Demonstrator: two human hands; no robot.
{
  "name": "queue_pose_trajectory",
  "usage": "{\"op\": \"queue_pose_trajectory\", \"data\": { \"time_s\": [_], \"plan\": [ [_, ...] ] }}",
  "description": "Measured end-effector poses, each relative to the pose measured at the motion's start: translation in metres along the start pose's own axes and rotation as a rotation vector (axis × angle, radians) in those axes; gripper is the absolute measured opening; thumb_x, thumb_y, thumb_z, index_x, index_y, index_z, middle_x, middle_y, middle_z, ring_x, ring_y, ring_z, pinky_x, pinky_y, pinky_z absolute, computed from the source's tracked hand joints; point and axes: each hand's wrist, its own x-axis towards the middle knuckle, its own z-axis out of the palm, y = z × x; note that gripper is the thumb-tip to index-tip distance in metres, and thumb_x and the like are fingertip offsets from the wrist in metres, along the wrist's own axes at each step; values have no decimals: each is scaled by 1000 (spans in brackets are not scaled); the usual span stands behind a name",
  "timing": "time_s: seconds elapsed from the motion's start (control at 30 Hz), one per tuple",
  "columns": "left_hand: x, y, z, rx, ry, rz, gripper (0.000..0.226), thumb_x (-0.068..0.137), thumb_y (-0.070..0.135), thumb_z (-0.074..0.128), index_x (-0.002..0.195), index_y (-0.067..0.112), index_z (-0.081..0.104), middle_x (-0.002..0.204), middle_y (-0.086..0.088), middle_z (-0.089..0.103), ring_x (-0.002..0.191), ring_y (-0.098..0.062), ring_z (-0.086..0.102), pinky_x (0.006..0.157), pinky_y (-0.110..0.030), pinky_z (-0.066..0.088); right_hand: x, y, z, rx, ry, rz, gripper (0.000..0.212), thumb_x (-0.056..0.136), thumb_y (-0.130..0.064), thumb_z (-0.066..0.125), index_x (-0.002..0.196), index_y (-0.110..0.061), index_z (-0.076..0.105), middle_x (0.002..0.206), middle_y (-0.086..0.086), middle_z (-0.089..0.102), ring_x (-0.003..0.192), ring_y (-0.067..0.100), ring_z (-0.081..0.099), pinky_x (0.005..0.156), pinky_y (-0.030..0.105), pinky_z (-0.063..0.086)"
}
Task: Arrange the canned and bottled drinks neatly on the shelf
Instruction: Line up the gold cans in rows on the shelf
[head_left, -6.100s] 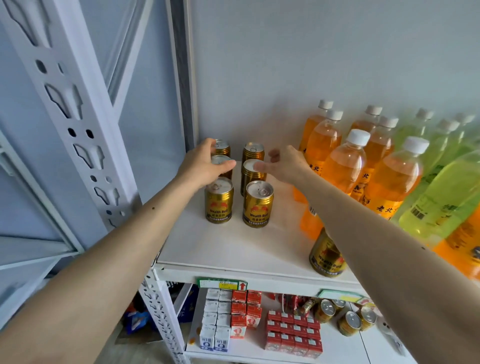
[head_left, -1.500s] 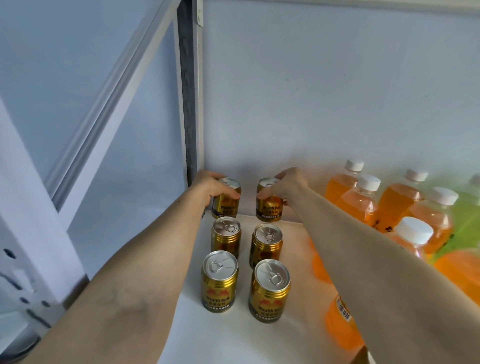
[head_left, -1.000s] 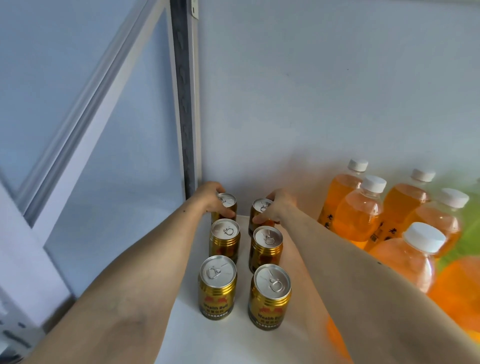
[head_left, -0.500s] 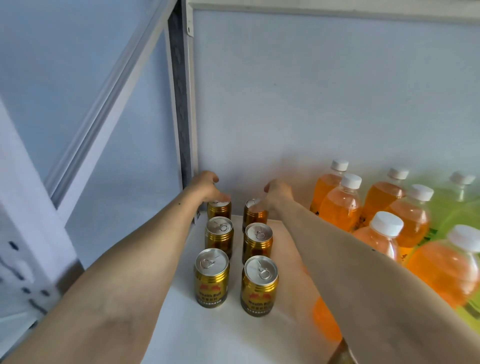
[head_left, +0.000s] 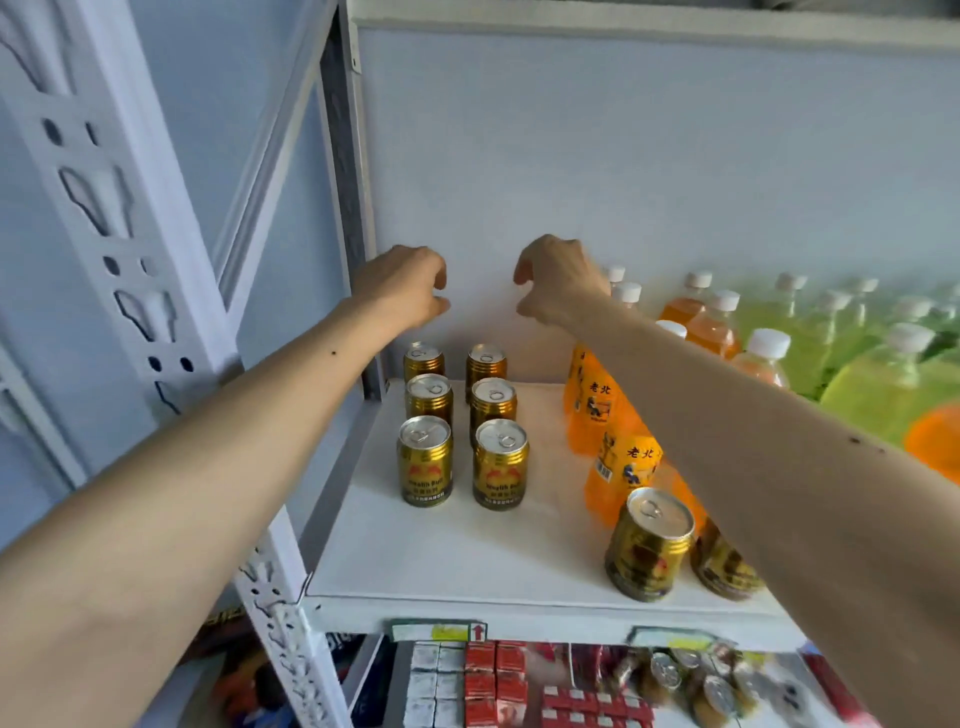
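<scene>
Several gold cans stand in two neat columns on the white shelf (head_left: 447, 551); the front pair are the left can (head_left: 425, 460) and the right can (head_left: 500, 463). My left hand (head_left: 402, 286) and my right hand (head_left: 558, 278) hover above the back cans, fingers loosely curled, holding nothing. Two more gold cans (head_left: 648, 543) stand apart near the shelf's front right edge, one half hidden by my right arm. Orange bottles (head_left: 597, 400) stand right of the can columns.
Green bottles (head_left: 883, 379) fill the shelf's right side. A white perforated upright (head_left: 119, 208) rises at the left. The lower shelf holds small white and red cartons (head_left: 483, 680) and more cans (head_left: 691, 680).
Both hands have let go of the back pair of cans and lifted up away from them. The camera has pulled back, showing the shelf front and lower shelf.
</scene>
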Motion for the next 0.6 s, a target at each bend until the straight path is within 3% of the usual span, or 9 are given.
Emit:
{"op": "queue_pose_trajectory", "data": {
  "time_s": [0.2,0.43,0.6],
  "plan": [
    [-56,29,-24,-52,72,129,30,91,30,62,118,16,63,121,-5,64,104,-26,62,73,-32,44,-70,-3,-37,-26,116,-43,36,81,-2,72,110,-21,66,115,3,64,98,25,65,65,31,52],
    [-112,78,-27,-93,0,184,29,90,37,63,115,23,65,121,0,66,106,-25,62,77,-36,48,-147,28,-67,-88,101,-6,36,80,-7,70,111,-24,68,113,3,67,100,28,65,69,34,54],
    [-147,120,-23,-104,-58,186,31,91,31,64,119,18,65,121,-4,65,109,-25,60,69,-30,36,-189,72,-76,-124,69,61,37,76,-5,71,105,-27,69,111,1,67,101,27,63,72,39,56]
  ]
}}
